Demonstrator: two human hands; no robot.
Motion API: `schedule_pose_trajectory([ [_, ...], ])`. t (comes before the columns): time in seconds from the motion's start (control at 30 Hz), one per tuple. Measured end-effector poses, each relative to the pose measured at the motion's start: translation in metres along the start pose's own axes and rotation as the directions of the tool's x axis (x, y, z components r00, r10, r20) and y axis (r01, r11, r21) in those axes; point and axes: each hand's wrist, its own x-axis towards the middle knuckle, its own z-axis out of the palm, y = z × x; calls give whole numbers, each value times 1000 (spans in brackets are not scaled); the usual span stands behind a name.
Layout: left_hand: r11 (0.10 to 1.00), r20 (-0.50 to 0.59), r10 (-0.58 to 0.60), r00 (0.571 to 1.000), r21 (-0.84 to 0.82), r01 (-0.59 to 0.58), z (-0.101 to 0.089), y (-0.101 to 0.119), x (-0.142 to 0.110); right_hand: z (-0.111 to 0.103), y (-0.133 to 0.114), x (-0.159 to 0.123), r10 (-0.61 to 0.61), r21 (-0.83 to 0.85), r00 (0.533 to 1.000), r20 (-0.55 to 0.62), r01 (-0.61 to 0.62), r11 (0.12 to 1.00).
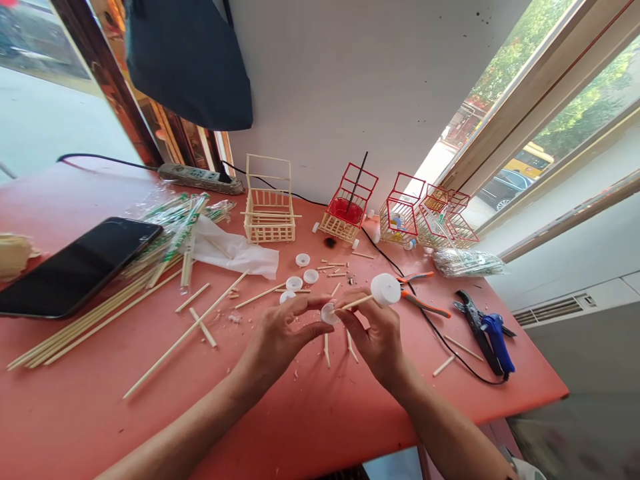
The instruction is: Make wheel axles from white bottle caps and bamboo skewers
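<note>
Left hand: the left hand (280, 323), at the middle of the frame, pinches the left cap (329, 313) between thumb and fingers, closed to its width.
Right hand: the right hand (377, 333), just right of centre, is closed on a short stick (361, 303), thumb against fingers.
Stick: between the hands at centre; the right cap (385, 289) is at its far end, the left cap at its near end.
Done: by my judgement one end is capped; I cannot tell whether the left cap is seated. The red cart (345, 217), upper centre, has white wheels, two plainly visible.
Left to do: the plain cart (270, 217), left of it, shows no wheels, and loose caps (311, 276) lie just beyond the left hand.
Caps: two in hand, four loose.
Carts: one plain, one red holding a bowl (345, 211), at least two more (403, 207) overlapping at upper right.
Tools: one pair of orange pliers (430, 307), one black tool (467, 307), one blue tool (495, 327), all right of centre.
Phone: one phone (85, 263), at left.
</note>
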Motion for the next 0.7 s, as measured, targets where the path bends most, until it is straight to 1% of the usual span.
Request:
schedule_pose_trajectory([
  [0.1,998,26,57,998,6,-57,0,-5,1,1,2,-2,2,-14,1000,-4,-2,1000],
  [0.27,990,8,133,991,45,-134,0,-9,0,1,3,-2,14,-17,1000,17,-13,1000],
  [0.47,990,21,137,990,36,-138,1,-8,-1,0,3,-2,-3,-56,1000,27,5,998],
  [0.7,990,25,140,990,22,-141,1,-5,-3,0,2,-3,-11,-52,1000,28,13,999],
])
